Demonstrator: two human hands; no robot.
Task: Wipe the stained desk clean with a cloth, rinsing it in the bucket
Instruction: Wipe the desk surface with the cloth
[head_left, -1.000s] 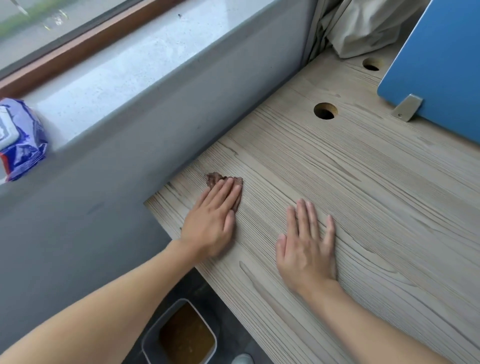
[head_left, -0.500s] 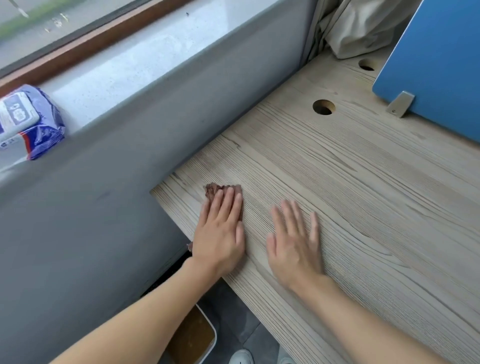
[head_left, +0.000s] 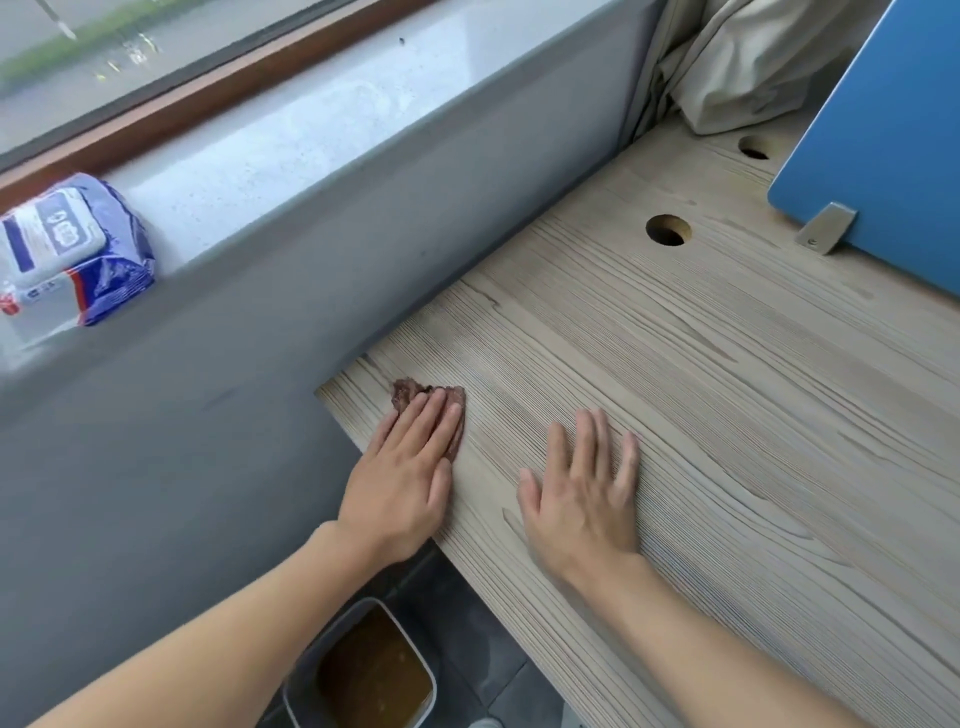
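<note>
Your left hand (head_left: 400, 483) lies flat, fingers straight and together, pressing the brown cloth (head_left: 408, 391) onto the counter (head_left: 727, 389) at its near left corner. Your right hand (head_left: 582, 499) rests flat and spread on bare wood just beside it, holding nothing. The bucket (head_left: 304, 680) of brown water stands on the floor below the counter's edge.

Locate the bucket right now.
Head view, bottom left of centre: the bucket stands on the floor beside the desk's left edge, below the left hand, with brown water in it.
</note>
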